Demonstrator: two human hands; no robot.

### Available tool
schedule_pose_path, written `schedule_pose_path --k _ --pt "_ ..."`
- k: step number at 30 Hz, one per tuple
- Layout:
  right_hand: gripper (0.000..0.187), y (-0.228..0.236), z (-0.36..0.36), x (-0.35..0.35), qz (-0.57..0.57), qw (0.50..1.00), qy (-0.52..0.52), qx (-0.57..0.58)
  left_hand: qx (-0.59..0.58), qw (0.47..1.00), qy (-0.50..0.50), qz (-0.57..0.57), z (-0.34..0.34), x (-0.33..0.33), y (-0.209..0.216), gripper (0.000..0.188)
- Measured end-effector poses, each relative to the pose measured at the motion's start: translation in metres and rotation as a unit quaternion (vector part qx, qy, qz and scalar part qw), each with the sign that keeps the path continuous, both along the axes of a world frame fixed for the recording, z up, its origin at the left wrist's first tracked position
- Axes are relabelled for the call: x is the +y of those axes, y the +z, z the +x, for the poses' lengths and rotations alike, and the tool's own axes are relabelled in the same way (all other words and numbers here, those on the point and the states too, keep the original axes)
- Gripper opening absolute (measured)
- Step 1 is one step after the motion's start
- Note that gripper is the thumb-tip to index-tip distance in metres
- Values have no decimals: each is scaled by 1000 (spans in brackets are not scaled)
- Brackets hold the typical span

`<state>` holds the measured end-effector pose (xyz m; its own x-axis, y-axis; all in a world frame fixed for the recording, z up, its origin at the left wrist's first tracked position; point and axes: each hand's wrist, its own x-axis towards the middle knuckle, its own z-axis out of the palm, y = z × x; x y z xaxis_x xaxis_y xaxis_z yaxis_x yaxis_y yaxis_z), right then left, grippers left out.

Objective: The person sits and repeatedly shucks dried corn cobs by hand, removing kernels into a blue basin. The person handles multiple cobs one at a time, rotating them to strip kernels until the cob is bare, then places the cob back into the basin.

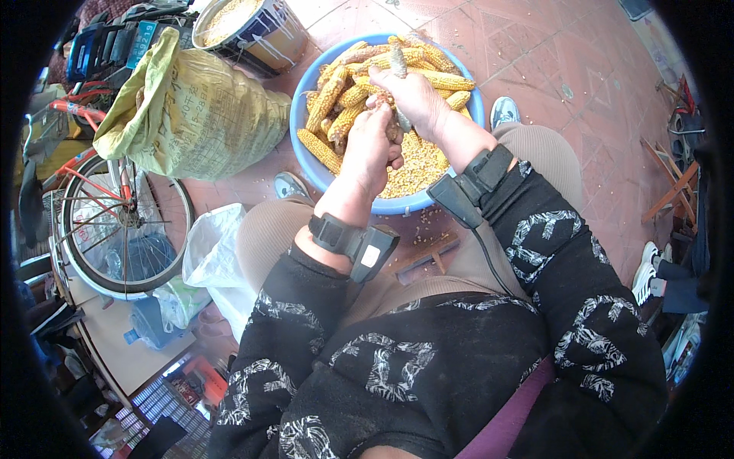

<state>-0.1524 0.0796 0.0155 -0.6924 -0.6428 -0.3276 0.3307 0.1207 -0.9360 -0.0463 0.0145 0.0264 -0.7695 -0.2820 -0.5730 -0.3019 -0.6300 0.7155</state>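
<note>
A blue round tub (pixel 300 145) stands on the floor between my feet. Yellow ears of corn (pixel 329 96) are heaped at its far and left side, and loose corn kernels (pixel 413 170) lie at its near side. Over the heap, my right hand (pixel 419 101) is closed around a greyish bare corn cob (pixel 397 60), whose ends stick out of the grip. My left hand (pixel 368 145) touches it from the left, its fingers curled around a partly stripped ear of corn (pixel 384 100). The fingers cover much of that ear.
A bulging yellow woven sack (pixel 222 115) stands left of the tub, near a bucket of kernels (pixel 264 38). Further left is a bicycle wheel (pixel 126 218), with a white plastic bag (pixel 218 252) nearby. Another person's shoe (pixel 647 271) shows at right, below a wooden folding frame (pixel 674 191).
</note>
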Motion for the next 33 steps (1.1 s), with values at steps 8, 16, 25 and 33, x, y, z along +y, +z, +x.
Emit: schedule_pose_path --k 8,16,25,33 --pt "33 7 3 -1 -21 999 -7 -34 -30 987 -18 -155 -8 8 5 23" --pt "36 0 11 -6 77 989 -81 100 -5 997 12 -80 -5 13 5 16" --pt "39 -7 -3 1 81 993 -42 75 51 990 -14 127 2 -4 2 26" --pt "35 10 -3 11 52 994 97 25 99 978 -12 182 7 -22 -2 30"
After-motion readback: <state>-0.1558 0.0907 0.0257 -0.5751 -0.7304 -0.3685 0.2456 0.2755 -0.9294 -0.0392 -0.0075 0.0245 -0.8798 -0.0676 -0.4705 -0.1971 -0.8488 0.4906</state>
